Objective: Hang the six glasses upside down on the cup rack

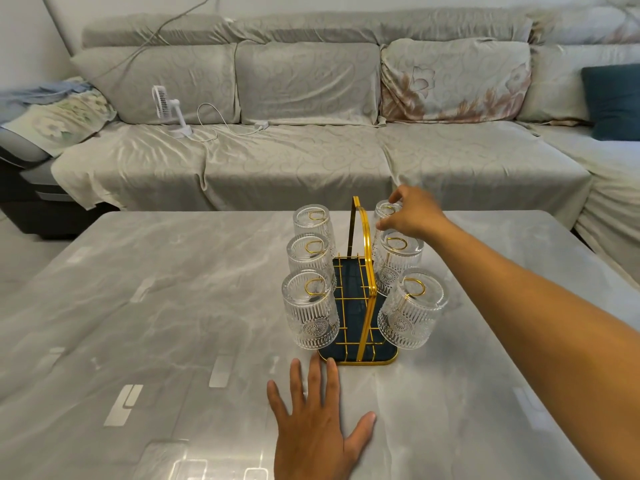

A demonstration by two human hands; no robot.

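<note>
Left of centre frame, three ribbed glasses [311,282] hang mouth-down on the gold cup rack [360,306], which stands on the grey surface [138,306]. At lower centre the left hand [318,427] lies flat with fingers spread, holding nothing, just in front of the rack's base. Right of the handle hang three more; the right hand [408,213] reaches across, fingers closed around the far right glass [382,211] at the rack's back end. That glass looks seated, so letting go is likely all that remains.
</note>
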